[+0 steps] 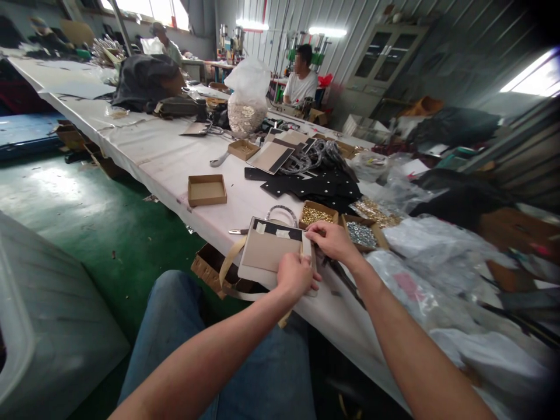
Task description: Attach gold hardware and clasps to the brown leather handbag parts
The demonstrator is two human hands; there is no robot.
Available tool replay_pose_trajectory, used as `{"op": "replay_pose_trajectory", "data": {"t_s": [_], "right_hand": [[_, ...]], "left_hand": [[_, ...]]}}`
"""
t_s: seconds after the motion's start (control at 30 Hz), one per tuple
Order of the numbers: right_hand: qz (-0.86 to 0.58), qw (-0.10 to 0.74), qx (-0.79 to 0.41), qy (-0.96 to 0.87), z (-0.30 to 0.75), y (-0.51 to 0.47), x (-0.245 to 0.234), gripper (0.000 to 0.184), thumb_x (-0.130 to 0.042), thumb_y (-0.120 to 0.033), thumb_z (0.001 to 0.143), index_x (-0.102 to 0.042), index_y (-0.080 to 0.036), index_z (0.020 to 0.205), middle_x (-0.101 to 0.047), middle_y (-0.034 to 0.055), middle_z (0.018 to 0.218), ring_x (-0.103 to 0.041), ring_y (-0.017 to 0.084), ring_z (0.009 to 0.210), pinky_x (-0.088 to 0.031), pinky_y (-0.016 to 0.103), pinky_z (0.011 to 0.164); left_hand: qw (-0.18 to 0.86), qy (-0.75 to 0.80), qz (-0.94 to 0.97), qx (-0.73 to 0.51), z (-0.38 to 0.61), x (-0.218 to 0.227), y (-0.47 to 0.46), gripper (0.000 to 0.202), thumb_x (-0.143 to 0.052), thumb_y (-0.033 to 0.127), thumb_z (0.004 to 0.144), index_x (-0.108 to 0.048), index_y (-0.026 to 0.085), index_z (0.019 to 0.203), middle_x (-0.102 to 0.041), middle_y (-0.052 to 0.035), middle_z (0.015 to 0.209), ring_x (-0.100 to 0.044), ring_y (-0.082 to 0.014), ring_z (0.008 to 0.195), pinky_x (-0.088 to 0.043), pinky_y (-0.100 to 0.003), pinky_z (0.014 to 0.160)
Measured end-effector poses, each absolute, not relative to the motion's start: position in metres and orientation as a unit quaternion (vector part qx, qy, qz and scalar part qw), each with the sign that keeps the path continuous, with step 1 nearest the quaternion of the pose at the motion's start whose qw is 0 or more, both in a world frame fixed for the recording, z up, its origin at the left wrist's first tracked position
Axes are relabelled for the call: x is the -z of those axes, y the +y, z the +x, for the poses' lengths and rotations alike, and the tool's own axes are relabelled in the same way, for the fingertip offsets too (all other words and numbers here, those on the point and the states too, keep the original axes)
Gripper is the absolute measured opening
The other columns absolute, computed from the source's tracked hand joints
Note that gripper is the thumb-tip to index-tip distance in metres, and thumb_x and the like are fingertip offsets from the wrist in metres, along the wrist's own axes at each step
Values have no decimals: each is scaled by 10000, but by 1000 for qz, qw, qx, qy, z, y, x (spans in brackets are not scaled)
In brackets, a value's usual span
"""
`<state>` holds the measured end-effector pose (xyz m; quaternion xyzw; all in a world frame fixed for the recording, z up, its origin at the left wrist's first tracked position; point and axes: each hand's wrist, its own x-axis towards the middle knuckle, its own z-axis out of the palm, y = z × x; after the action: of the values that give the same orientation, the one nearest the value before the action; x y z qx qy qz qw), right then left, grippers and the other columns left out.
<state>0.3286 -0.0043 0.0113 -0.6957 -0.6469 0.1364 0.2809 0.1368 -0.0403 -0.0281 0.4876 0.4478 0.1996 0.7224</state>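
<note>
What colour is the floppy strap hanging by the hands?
The strap is tan, best seen in the head view.

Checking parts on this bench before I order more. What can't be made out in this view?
Head view:
- Lower right corner of the beige-and-black panel: hidden by the left hand.
- Dark tool: upper end hidden by the right hand.
- Silver fasteners: too small to tell their type.
- Cardboard box: inside lost in shadow.
- White plastic bags: blurred, contents unreadable.
</note>
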Motion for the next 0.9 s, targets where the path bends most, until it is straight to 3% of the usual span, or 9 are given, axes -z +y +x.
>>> {"op": "replay_pose_trajectory", "data": {"t_s": [0.2, 0.37, 0.63, 0.7, 0.8, 0.9], "right_hand": [[-679, 285, -135, -663, 328, -2, -8, 202, -733, -367, 959, -789, -255, 800, -853, 76, 1117, -756, 268, 1018, -556, 403, 936], [-687, 272, -132, -661, 329, -1, -8, 173, -725, -365, 946, -804, -256, 837, -847, 77, 1088, -747, 270, 999, -556, 415, 947], [-712, 292, -155, -619, 329, 4, -3, 180, -802, -398, 864, -788, -242, 777, -834, 86, 995, -740, 258, 901, -596, 408, 890], [-720, 304, -161, -603, 331, 5, 2, 173, -834, -397, 843, -801, -230, 868, -835, 95, 1003, -751, 251, 868, -621, 400, 847], [-722, 370, -208, -546, 335, 6, 6, 414, -931, -380, 752, -787, -209, 1101, -841, 111, 1087, -777, 242, 868, -658, 390, 811], [-713, 407, -274, -501, 336, 5, 4, 435, -950, -440, 762, -809, -189, 1088, -846, 122, 1033, -772, 243, 844, -667, 390, 762]], "left_hand": [[706, 458, 501, -199, 134, 29, -42, 558, -532, 603, 1141, -766, 130, 961, -864, -166, 848, -746, -199, 572, -598, -288, 595], [689, 463, 525, -190, 133, 25, -40, 559, -548, 625, 1129, -771, 151, 935, -854, -140, 801, -751, -203, 581, -616, -300, 653], [635, 477, 577, -191, 126, 12, -42, 435, -542, 504, 1134, -740, 184, 916, -850, -109, 771, -763, -211, 579, -588, -309, 699], [633, 478, 579, -187, 125, 10, -42, 421, -552, 503, 1129, -744, 188, 925, -853, -103, 776, -766, -210, 580, -578, -303, 687], [627, 476, 588, -186, 123, 10, -41, 437, -553, 494, 1124, -752, 187, 885, -846, -101, 755, -773, -210, 592, -569, -295, 679], [629, 467, 592, -190, 122, 13, -40, 473, -540, 493, 1121, -756, 183, 837, -836, -109, 735, -778, -216, 603, -581, -304, 692]]}}
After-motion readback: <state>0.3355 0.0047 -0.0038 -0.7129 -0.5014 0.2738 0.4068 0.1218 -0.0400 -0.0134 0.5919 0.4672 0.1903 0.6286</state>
